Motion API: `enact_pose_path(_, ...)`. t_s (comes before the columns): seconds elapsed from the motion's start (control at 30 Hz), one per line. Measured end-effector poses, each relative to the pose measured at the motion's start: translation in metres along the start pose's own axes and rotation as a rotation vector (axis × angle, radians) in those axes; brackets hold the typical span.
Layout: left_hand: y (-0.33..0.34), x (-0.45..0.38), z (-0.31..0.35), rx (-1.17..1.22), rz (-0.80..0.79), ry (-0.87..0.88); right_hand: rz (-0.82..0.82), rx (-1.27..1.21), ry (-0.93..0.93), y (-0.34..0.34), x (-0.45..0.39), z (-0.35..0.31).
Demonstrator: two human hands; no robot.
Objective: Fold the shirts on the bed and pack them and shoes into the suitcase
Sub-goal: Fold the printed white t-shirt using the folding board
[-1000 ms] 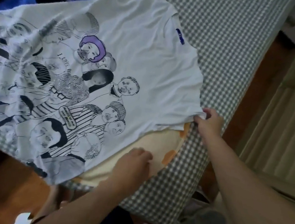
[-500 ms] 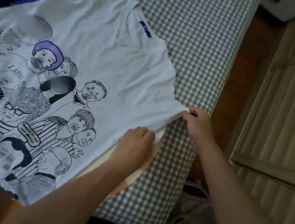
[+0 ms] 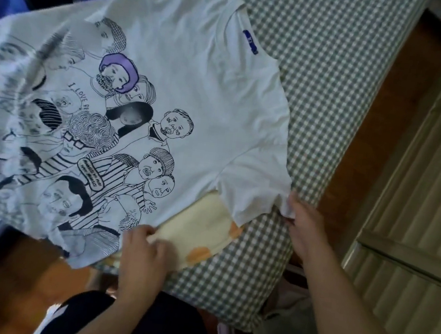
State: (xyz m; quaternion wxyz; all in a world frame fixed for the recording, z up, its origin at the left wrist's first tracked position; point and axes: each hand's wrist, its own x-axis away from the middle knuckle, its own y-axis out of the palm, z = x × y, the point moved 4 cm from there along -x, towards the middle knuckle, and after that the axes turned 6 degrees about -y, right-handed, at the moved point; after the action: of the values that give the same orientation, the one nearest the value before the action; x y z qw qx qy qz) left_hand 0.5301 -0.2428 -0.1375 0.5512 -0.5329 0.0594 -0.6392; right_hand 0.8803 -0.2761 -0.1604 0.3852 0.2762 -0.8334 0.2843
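— What do I look like from up here?

— My left hand (image 3: 145, 252) and right hand (image 3: 307, 227) are bare: no rings, no watch, no gloves. Back from the fingers, both forearms are uncovered, with no sleeve reaching them.

— And lower down?

— Behind my left wrist sits dark, near-black clothing (image 3: 166, 326) with a pale stripe at its edge. Nails look short; finer detail blurs.

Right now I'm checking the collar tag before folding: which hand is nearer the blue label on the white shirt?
Right. The right hand pinches the sleeve tip below the blue label; the left hand sits further away at the white shirt's side edge.
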Motion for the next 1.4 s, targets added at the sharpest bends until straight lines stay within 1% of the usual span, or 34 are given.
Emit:
enact_pose_path(0.07,-0.036,-0.013,-0.064,0.054,0.19,-0.359,-0.071,0.026,0.029,0.01,0.005,0.003)
enact_pose_path(0.1,-0.051,-0.019,-0.095,0.094,0.265,-0.534,-0.083,0.024,0.043,0.014,0.007,0.003)
enact_pose_path(0.13,-0.065,-0.024,-0.121,0.148,0.304,-0.692,-0.066,0.01,0.048,0.016,0.009,0.004)
enact_pose_path(0.17,-0.074,-0.03,-0.143,0.198,0.3,-0.819,-0.036,-0.032,0.046,0.019,0.01,0.002)
enact_pose_path(0.2,-0.083,-0.036,-0.164,0.23,0.261,-0.905,-0.006,-0.117,0.033,0.02,0.012,-0.002)
enact_pose_path(0.23,-0.089,-0.042,-0.177,0.272,0.209,-0.94,0.03,-0.213,-0.002,0.02,0.013,-0.005)
enact_pose_path(0.3,-0.093,-0.054,-0.194,0.401,0.122,-0.94,0.009,-0.39,-0.046,0.023,0.02,-0.011)
enact_pose_path(0.37,-0.088,-0.063,-0.198,0.56,0.051,-0.919,0.061,-0.484,0.001,0.025,0.027,-0.006)
enact_pose_path(0.4,-0.083,-0.067,-0.2,0.623,0.006,-0.904,0.11,-0.493,-0.001,0.024,0.028,0.001)
enact_pose_path(0.43,-0.078,-0.071,-0.199,0.67,-0.058,-0.886,0.116,-0.512,0.05,0.028,0.03,0.007)
enact_pose_path(0.5,-0.072,-0.074,-0.197,0.709,-0.14,-0.845,0.066,-0.446,0.112,0.041,0.036,0.008)
enact_pose_path(0.53,-0.07,-0.074,-0.198,0.713,-0.147,-0.832,0.033,-0.391,0.128,0.047,0.04,0.008)
enact_pose_path(0.57,-0.071,-0.072,-0.195,0.718,-0.124,-0.816,0.019,-0.344,0.137,0.052,0.039,0.008)
enact_pose_path(0.63,-0.073,-0.064,-0.196,0.772,-0.088,-0.79,0.063,-0.31,0.154,0.057,0.038,0.005)
enact_pose_path(0.73,-0.08,-0.044,-0.195,0.912,-0.108,-0.775,0.216,-0.28,0.023,0.054,0.039,-0.003)
enact_pose_path(0.8,-0.092,-0.027,-0.191,0.997,-0.099,-0.778,0.268,-0.255,-0.049,0.049,0.048,-0.005)
enact_pose_path(0.9,-0.111,0.0,-0.182,1.032,-0.056,-0.785,0.224,-0.292,-0.027,0.041,0.071,0.0)
enact_pose_path(1.0,-0.125,0.022,-0.177,1.012,-0.035,-0.784,0.237,-0.294,0.028,0.023,0.096,0.012)
enact_pose_path(1.17,-0.146,0.045,-0.181,0.946,-0.064,-0.825,0.222,-0.279,-0.01,0.001,0.126,0.021)
enact_pose_path(1.3,-0.163,0.04,-0.175,1.038,-0.077,-0.791,0.185,-0.255,-0.115,0.015,0.14,-0.017)
enact_pose_path(1.4,-0.184,0.025,-0.16,1.182,0.005,-0.753,0.132,-0.281,-0.202,0.041,0.14,-0.065)
